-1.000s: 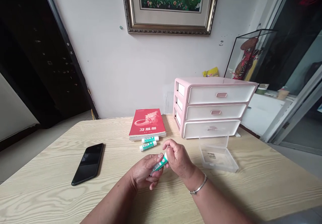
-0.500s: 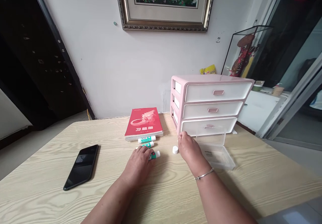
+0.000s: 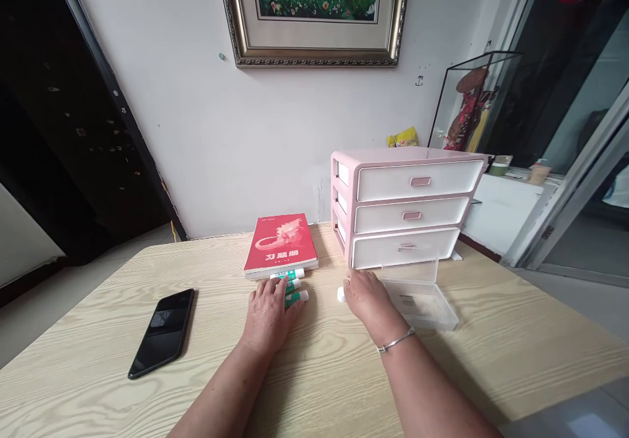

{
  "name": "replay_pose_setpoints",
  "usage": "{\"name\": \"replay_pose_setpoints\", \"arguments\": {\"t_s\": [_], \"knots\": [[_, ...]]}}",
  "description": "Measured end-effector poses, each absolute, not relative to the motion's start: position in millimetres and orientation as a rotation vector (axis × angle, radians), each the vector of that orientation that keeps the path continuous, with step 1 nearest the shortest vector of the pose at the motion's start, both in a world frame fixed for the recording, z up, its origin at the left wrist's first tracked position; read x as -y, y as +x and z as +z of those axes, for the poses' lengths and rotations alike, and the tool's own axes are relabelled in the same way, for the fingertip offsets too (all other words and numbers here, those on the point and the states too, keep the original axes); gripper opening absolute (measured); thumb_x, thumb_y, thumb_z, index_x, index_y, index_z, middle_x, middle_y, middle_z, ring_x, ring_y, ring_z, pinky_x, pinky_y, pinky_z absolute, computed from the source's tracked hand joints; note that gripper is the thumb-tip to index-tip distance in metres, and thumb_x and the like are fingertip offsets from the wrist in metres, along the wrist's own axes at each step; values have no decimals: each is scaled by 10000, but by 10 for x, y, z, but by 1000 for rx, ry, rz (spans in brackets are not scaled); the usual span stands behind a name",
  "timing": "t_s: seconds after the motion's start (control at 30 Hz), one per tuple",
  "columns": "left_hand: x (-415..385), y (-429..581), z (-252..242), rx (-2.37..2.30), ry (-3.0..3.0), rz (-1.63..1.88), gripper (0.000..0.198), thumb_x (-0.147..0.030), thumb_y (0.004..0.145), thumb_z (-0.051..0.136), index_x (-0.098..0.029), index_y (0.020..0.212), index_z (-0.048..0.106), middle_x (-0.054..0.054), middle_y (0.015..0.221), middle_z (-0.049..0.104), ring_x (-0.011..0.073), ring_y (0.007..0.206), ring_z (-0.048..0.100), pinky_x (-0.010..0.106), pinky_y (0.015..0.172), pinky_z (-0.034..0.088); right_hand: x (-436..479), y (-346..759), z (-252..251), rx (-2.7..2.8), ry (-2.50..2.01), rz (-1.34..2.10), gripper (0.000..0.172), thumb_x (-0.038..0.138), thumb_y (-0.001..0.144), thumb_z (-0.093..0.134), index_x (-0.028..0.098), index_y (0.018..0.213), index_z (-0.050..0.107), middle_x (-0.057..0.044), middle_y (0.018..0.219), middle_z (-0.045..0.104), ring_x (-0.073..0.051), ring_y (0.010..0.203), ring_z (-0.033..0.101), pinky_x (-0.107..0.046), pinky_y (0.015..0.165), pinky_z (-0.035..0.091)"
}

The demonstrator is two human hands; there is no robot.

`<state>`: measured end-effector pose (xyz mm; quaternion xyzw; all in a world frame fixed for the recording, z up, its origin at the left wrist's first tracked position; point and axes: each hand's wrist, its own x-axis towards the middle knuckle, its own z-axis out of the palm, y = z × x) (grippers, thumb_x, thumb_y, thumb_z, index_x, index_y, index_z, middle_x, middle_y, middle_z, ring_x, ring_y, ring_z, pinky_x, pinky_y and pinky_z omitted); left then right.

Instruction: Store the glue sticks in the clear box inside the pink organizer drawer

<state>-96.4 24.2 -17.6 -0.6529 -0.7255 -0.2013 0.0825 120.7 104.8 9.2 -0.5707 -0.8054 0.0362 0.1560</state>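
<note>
Drawers (image 3: 411, 215) closed, clear box (image 3: 422, 303) lidless, right hand (image 3: 366, 297) beside it

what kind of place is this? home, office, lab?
Probably a room in a home: a gilt-framed picture on the wall, a glass display case at the right, and a wooden table with a pink drawer unit, a red book and a phone.

L hand (image 3: 268, 313) no longer holds the glue stick (image 3: 298, 298): we've laid it down, under the fingertips. White cap (image 3: 339, 294) is off, now touching our R hand (image 3: 367, 297), thumb side.
</note>
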Motion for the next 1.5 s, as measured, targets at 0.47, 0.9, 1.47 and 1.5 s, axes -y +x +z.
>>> {"name": "replay_pose_setpoints", "arguments": {"t_s": [0.47,0.9,1.47,1.5], "knots": [[-475,-1096,-212,2153,-2027,-725,414,-409,1000,393,-197,1299,583,123,1351,585,283,1279,491,443,1030,387,-998,1044,98,2178,-1472,89,236,212,954,458,193,954,693,-73,938,711,-220,951,617,-297,834,392],[-531,-1003,-86,2323,-1872,-454,336,-257,941,392,-196,1172,629,115,1218,632,284,1158,542,392,943,404,-955,959,45,2126,-1354,50,240,178,935,481,189,827,695,-59,839,713,-189,860,620,-270,774,373],[-799,-1237,-167,2554,-1890,-564,370,-362,887,469,-191,1099,720,179,1206,659,371,1185,565,502,971,437,-952,900,14,2090,-1270,142,229,133,902,500,193,834,710,-40,836,721,-181,881,631,-251,807,399],[-810,-1241,-169,2544,-1905,-588,351,-353,888,476,-188,1070,727,183,1195,666,367,1172,576,503,963,444,-952,898,12,2090,-1267,146,231,132,902,500,192,834,712,-41,837,721,-182,883,630,-252,810,401]]}}
